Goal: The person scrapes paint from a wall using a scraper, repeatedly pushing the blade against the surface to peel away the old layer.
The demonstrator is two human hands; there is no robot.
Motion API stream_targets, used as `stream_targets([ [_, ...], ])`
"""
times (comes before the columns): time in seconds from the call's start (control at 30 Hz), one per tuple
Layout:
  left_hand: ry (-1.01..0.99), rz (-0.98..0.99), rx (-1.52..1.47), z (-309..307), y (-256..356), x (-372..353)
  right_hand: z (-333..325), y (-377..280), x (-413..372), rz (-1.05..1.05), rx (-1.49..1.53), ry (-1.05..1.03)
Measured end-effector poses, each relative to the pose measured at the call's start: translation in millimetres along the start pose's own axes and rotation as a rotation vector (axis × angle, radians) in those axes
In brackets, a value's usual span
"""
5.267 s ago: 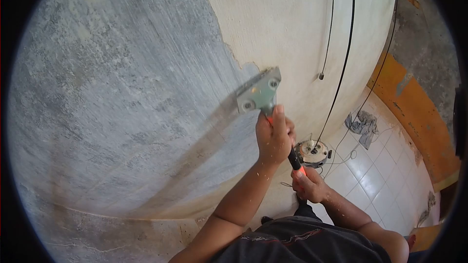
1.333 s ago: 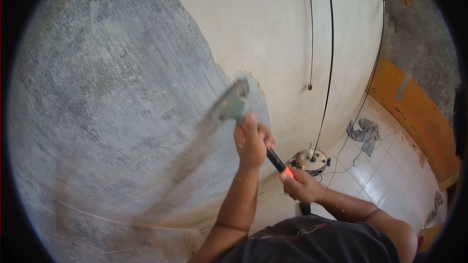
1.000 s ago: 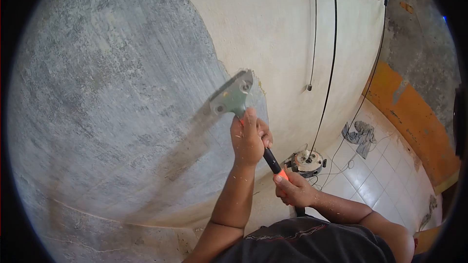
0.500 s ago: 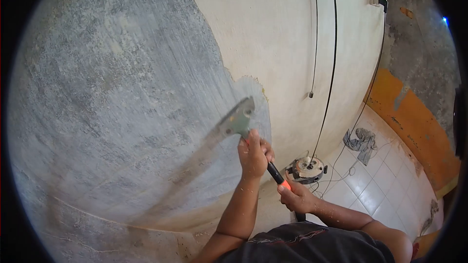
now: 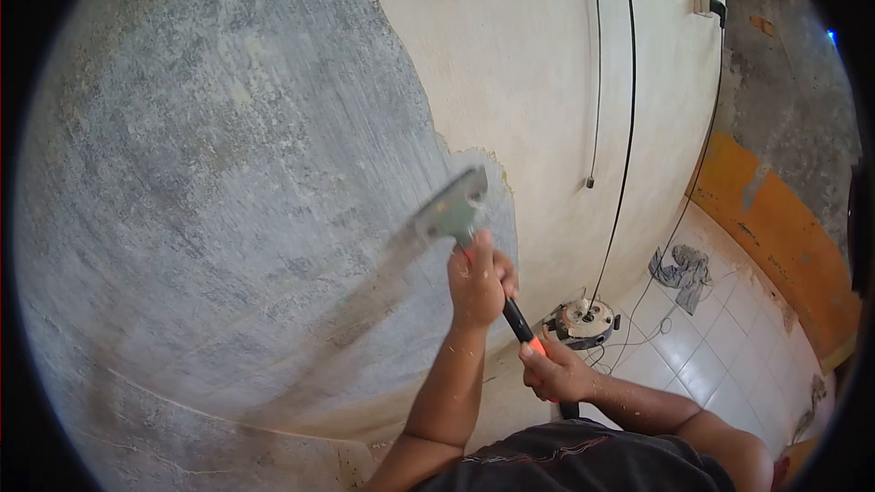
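Observation:
A long-handled wall scraper (image 5: 453, 211) with a wide, greenish-grey head lies against the bare grey part of the wall (image 5: 264, 128). My left hand (image 5: 478, 282) wraps round its handle just below the head, thumb laid along the shaft. Lower down, my right hand (image 5: 554, 370) is closed on the red-and-black handle end. Just above the blade runs the ragged edge of the cream paint (image 5: 519, 64), which still covers the wall to the right. Small pale flakes cling to both forearms.
A dusty cable reel (image 5: 583, 321) stands on the white tiled floor (image 5: 697, 346) at the wall's foot. Black cords hang down the painted wall, one from a socket (image 5: 702, 0). A crumpled grey cloth (image 5: 684, 273) lies near an orange-painted band (image 5: 775, 246) on the adjoining wall.
The scraper head has moved slightly up and to the right over the wall, with both hands keeping their grip. The view has shifted a little.

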State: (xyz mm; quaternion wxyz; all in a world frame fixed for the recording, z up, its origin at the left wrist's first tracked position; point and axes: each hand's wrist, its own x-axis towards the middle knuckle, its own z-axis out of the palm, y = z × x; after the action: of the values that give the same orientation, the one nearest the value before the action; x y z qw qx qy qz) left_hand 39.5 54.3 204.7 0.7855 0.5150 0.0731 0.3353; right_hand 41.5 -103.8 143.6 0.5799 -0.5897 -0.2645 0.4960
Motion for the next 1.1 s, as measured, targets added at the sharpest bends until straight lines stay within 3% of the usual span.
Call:
stream_targets([
  [0.1, -0.075, -0.017, -0.009, 10.6, 30.9, 11.7, 10.6, -24.3, -3.6, -0.033, 0.147, -0.098],
  [0.17, -0.078, -0.004, -0.022, 9.3, 27.5, 10.0, 5.6, -16.4, -3.3, -0.037, 0.069, -0.135],
  [0.27, 0.019, -0.043, -0.037, 1.5, 0.6, -4.1, 0.4, -4.1, -10.3, -0.024, 0.043, -0.059],
  [0.37, -0.026, 0.004, -0.011, 2.5, -5.0, -3.0, -3.4, 1.0, -8.9, 0.07, -0.011, 0.003],
  [0.53, -0.088, 0.071, 0.031, 26.8, 45.5, 21.9, 5.9, -38.2, -4.2, -0.078, 0.054, -0.023],
  [0.7, 0.006, -0.006, -0.033, 6.7, -0.9, -1.5, -1.6, -3.6, -10.4, -0.003, -0.05, 0.04],
  [0.87, -0.05, 0.024, 0.027, 19.0, 29.2, 13.9, 1.0, -29.3, -4.1, -0.014, 0.071, -0.049],
  [1.03, -0.002, -0.001, 0.02, 11.7, 12.2, 1.7, -4.4, -11.0, -6.4, -0.095, -0.071, 0.012],
  [1.1, 0.026, -0.047, -0.033, 6.7, -3.7, -5.7, -9.1, -1.4, -11.5, -0.01, -0.116, 0.022],
])
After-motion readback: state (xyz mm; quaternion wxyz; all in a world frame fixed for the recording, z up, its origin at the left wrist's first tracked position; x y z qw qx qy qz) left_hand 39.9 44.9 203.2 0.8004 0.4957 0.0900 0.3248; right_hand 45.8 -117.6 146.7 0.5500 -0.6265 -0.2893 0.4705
